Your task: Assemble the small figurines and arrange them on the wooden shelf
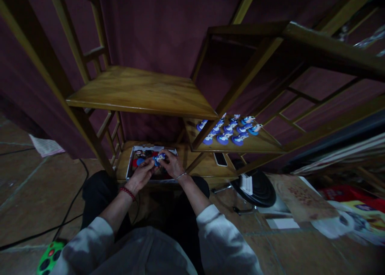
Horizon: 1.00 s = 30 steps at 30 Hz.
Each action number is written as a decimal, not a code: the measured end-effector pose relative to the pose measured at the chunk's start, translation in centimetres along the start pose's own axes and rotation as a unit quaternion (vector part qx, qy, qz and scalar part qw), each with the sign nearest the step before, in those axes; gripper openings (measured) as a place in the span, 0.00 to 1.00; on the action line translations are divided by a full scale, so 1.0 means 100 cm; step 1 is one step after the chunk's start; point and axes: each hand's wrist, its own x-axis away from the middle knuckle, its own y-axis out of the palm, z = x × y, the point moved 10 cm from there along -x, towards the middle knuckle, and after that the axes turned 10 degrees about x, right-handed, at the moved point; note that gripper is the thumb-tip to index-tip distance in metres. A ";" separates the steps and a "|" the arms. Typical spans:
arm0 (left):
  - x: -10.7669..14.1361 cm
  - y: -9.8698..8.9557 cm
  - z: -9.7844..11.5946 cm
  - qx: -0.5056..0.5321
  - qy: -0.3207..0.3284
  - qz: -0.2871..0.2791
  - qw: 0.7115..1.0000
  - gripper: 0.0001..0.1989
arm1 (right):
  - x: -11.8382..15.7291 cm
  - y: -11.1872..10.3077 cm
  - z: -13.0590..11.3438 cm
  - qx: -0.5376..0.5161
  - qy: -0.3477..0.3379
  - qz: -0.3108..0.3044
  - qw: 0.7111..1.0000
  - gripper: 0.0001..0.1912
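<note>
A small blue-and-white figurine [159,158] is held between my two hands, over an open white box [130,168]. My left hand [142,174] pinches it from the left, near its blue base. From the right, the fingers of my right hand [172,165] close round its upper part. Inside the box are a dark-haired figure [138,153], a blue disc [140,161] and some red pieces; my hands hide part of the contents. On the shelf to the right stand several similar figurines [224,136] with purple or blue bases, set in rows.
The box rests on a low wooden shelf [192,168], with a phone [220,159] farther right. A higher shelf [144,91] juts out above my hands, and a slanting post [240,72] stands before the figurines. A black round stool [261,188] is at right; cables [72,204] cross the floor at left.
</note>
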 end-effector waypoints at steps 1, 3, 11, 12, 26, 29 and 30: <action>0.000 0.000 0.000 -0.001 0.003 0.000 1.000 0.06 | 0.000 0.001 0.001 -0.003 0.007 0.003 1.000 0.13; 0.000 -0.001 0.001 -0.005 0.009 -0.003 1.000 0.06 | 0.001 0.002 0.005 -0.010 0.026 0.011 1.000 0.12; -0.004 -0.006 0.003 -0.041 0.037 -0.011 0.998 0.12 | 0.006 -0.001 0.007 0.034 0.085 0.064 0.994 0.10; -0.004 -0.006 0.004 -0.045 0.038 -0.009 0.998 0.12 | 0.006 -0.001 0.007 0.035 0.094 0.065 0.993 0.10; -0.001 -0.002 0.005 -0.065 0.038 -0.023 0.997 0.14 | 0.007 0.003 0.018 -0.010 0.135 0.068 0.988 0.10; -0.001 -0.007 0.003 -0.057 0.031 -0.009 0.998 0.12 | 0.006 0.003 0.016 -0.007 0.106 0.063 0.992 0.10; -0.001 -0.009 0.002 -0.054 0.029 -0.006 0.998 0.11 | 0.006 0.004 0.016 -0.007 0.099 0.058 0.993 0.11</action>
